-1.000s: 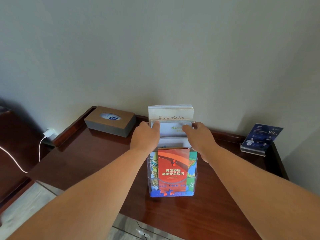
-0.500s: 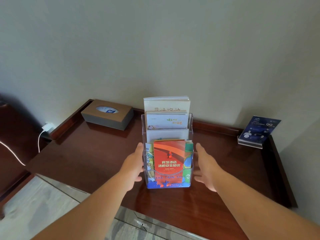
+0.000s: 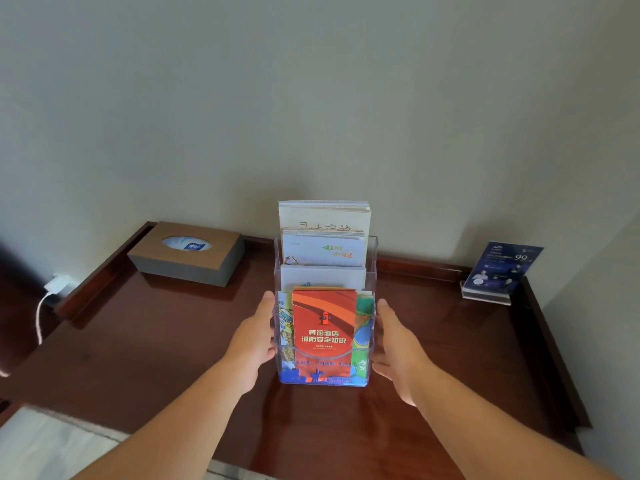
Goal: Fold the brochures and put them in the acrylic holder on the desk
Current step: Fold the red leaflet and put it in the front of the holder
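A clear acrylic holder [image 3: 371,258] with several tiers stands on the dark wooden desk [image 3: 145,344]. A red folded brochure [image 3: 323,327] fills its front pocket, with colourful ones behind it. White brochures [image 3: 323,251] rise in the rear tiers. My left hand [image 3: 254,336] lies flat against the holder's left side. On the holder's other side, my right hand [image 3: 398,344] rests with its fingers straight.
A brown tissue box [image 3: 187,252] sits at the back left of the desk. At the back right corner stands a blue card in a small acrylic stand [image 3: 500,270]. A white charger and cable [image 3: 52,289] hang off the left. The desk has a raised rim.
Both hands came down from the upper brochures to the holder's lower sides, then closed in from a small gap until they touch it.
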